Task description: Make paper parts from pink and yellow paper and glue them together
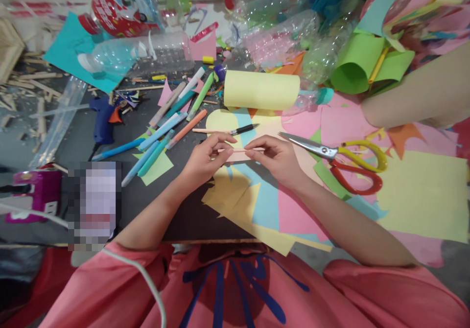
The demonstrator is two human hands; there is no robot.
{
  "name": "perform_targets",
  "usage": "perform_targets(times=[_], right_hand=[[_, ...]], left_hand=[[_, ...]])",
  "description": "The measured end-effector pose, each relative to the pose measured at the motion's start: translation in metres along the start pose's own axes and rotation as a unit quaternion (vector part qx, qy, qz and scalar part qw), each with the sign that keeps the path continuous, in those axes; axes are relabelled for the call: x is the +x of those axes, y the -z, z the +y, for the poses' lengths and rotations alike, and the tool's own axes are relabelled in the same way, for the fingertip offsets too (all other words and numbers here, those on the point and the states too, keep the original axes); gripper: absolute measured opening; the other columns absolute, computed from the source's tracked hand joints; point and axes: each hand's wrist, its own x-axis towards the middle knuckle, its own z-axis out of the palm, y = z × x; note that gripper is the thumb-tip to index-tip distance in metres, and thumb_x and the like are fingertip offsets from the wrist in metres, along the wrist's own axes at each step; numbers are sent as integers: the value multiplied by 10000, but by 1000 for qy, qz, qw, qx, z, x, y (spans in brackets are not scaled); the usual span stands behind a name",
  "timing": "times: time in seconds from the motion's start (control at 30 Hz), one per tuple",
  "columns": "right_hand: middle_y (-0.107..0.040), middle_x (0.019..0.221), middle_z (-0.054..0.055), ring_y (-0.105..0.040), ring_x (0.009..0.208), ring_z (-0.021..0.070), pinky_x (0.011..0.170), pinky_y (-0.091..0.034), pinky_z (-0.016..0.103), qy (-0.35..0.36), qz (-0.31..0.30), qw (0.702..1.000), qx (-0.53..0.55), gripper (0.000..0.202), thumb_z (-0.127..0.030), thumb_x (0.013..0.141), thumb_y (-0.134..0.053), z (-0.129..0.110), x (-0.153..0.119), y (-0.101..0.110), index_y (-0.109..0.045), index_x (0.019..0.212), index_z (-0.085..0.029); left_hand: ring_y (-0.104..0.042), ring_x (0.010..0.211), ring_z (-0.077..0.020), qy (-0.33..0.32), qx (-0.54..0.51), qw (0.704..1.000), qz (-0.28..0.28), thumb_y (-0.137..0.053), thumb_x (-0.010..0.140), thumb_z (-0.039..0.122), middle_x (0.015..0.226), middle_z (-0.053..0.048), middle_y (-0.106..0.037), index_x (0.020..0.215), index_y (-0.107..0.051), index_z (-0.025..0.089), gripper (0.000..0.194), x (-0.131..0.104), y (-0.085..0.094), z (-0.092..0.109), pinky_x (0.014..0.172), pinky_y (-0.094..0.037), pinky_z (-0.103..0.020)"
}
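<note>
Between both hands is a small strip of pale pink paper [240, 157], folded or rolled along its far edge. My left hand [207, 157] pinches its left end between thumb and fingers. On the other end, my right hand [273, 159] is closed in the same kind of pinch. Just beyond the fingers lies a black-gripped pen [244, 129]. Scissors [330, 154] with one yellow and one red handle rest right of my right hand. Under the hands are overlapping yellow, blue and pink paper sheets [266, 196].
Several markers [187, 127] and a blue glue gun [103, 120] lie to the left, near a phone [97, 200]. A rolled yellow paper tube [261, 90] and plastic bottles [147, 54] fill the back. Another person's arm [414, 88] reaches in from the right.
</note>
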Motion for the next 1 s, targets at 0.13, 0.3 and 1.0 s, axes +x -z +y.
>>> perform_targets(times=[0.13, 0.3, 1.0], right_hand=[[-713, 727, 3, -622, 661, 129, 631, -508, 283, 18, -9, 1000, 0, 107, -306, 768, -755, 1, 0, 0, -712, 759, -208], [-700, 750, 7, -619, 676, 131, 659, -513, 290, 6, -25, 999, -24, 107, -310, 818, -703, 0, 0, 1, -692, 803, -204], [-710, 786, 14, -647, 715, 151, 686, -506, 307, -15, -57, 997, -58, 73, -272, 812, -677, -4, -8, -5, -678, 849, -209]], left_hand=[[-694, 664, -132, 11, -19, 1000, -2, -632, 825, 348, 894, -28, -706, 968, -606, 189, 216, 0, -1, -2, 648, -571, -244], [-725, 725, -152, -9, 36, 999, 2, -629, 835, 340, 846, -20, -724, 922, -621, 195, 169, 0, 1, 0, 733, -590, -254], [-652, 655, -130, 3, -47, 998, 49, -730, 710, 338, 738, -8, -669, 873, -597, 188, 259, 2, -1, 5, 580, -503, -215]])
